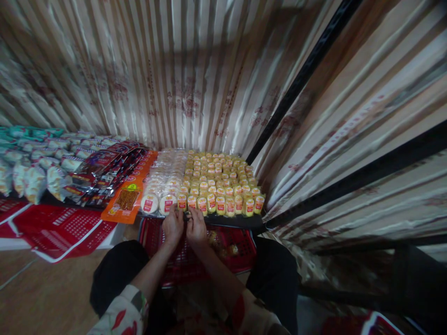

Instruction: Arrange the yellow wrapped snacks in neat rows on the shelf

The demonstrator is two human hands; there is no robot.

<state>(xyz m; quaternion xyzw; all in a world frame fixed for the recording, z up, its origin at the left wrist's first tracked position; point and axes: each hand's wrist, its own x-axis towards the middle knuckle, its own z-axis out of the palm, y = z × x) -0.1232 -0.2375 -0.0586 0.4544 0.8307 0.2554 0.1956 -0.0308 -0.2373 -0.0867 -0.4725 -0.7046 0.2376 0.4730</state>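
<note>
My left hand (172, 225) and my right hand (196, 227) are side by side at the front edge of a low shelf. Their fingers curl against the front row of small yellow packets with red labels (220, 184). Both hands look closed around packets at the row's left end, but the fingertips are dark and partly hidden. To the left of the yellow packets lie rows of round white packets (164, 181). A red plastic basket (240, 251) sits under my forearms with a few yellow packets in it.
Orange snack packs (127, 200), dark red bags (101, 174) and white-green bags (31, 177) fill the shelf's left side. Striped satin curtain (174, 70) hangs behind. Black metal bars (349, 179) cross on the right. Red printed sheets (59, 228) lie over the wooden floor.
</note>
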